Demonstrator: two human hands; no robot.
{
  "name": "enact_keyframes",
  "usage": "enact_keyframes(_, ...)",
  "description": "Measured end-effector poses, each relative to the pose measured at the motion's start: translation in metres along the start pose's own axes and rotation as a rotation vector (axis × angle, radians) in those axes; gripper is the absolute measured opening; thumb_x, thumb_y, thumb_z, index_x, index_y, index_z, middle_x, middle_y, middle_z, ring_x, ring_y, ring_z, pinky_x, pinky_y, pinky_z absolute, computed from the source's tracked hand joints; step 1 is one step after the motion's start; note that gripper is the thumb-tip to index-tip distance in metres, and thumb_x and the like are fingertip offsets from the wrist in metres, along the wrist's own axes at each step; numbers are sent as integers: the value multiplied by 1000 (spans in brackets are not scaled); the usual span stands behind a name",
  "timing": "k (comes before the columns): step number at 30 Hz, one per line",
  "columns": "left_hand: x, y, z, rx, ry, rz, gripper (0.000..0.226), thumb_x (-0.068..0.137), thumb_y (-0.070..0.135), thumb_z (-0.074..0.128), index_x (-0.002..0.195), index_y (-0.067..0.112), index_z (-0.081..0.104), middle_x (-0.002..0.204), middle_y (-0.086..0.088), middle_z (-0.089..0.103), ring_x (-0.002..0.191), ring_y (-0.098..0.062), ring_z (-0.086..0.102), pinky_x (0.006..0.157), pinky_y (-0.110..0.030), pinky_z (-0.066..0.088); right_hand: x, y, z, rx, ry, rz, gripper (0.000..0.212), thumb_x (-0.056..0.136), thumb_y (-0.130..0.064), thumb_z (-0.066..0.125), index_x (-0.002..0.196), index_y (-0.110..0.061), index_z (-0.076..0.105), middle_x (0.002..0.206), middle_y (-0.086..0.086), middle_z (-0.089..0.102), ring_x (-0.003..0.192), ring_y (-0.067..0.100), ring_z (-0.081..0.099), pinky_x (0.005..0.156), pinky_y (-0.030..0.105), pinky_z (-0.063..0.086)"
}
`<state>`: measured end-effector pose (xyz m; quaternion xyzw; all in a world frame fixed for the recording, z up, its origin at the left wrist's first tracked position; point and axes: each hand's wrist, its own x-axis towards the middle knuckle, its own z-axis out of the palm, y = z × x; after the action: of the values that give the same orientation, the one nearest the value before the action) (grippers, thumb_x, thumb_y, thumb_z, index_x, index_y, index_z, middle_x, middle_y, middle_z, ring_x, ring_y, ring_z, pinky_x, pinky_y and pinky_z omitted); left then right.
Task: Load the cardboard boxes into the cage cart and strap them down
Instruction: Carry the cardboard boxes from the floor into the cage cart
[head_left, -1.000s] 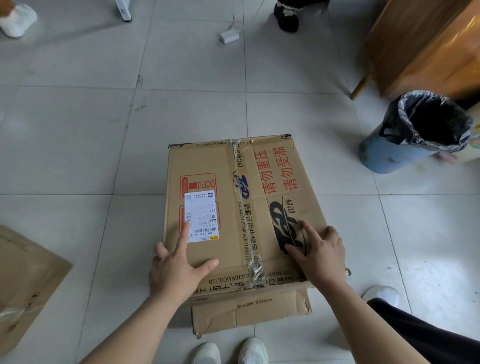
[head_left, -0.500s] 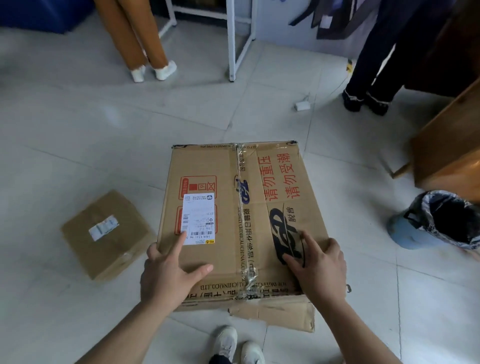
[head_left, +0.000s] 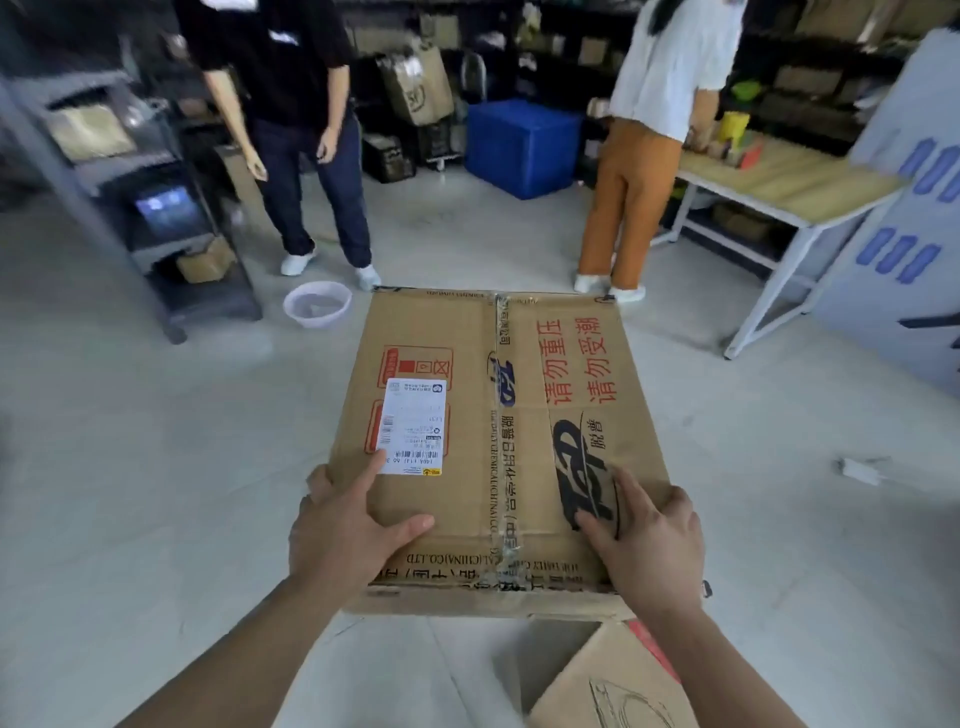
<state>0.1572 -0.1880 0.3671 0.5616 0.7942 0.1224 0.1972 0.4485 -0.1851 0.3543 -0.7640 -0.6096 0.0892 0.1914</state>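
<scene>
A large taped cardboard box (head_left: 498, 415) with red and blue print and a white shipping label is held up in front of me, off the floor. My left hand (head_left: 345, 525) grips its near left corner, fingers spread on the top face. At the near right edge, my right hand (head_left: 644, 540) holds the box the same way. Another cardboard box (head_left: 613, 680) lies on the floor below, at the bottom right. No cage cart shows in this view.
Two people stand ahead: one in dark clothes (head_left: 296, 130) at left, one in orange trousers (head_left: 634, 171) at right. A grey shelf rack (head_left: 130, 208) stands left, a white basin (head_left: 317, 303) on the floor, a blue crate (head_left: 519, 145) behind, a table (head_left: 779, 187) right.
I have lifted the box off the floor and turned my view up and around; the room and two people now show. Both hands keep the same hold.
</scene>
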Motion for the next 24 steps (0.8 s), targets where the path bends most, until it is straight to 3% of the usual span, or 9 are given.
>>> enact_keyframes(10,-56,-190,-127,-113,284,-394,99,56,83,60,142,48,25,137,-4,27,115,-24,49,94,-37,45,-32,-235,48,50,-125,-460,68,74,-65,60,136,-44,42,112,15,46,101,33,47,90,40,43)
enact_keyframes(16,-109,-313,-186,-122,410,-616,98,59,83,58,143,46,24,142,-8,27,120,-27,48,97,-39,45,-91,-379,98,79,-286,-676,68,74,-72,51,135,-45,39,120,14,40,107,31,43,92,43,44)
enact_keyframes(24,-200,-435,-228,-156,564,-987,101,57,87,54,144,48,21,146,-11,25,124,-30,47,98,-39,45,-198,-544,147,87,-360,-1083,63,74,-72,51,131,-44,43,110,8,47,96,26,48,84,32,44)
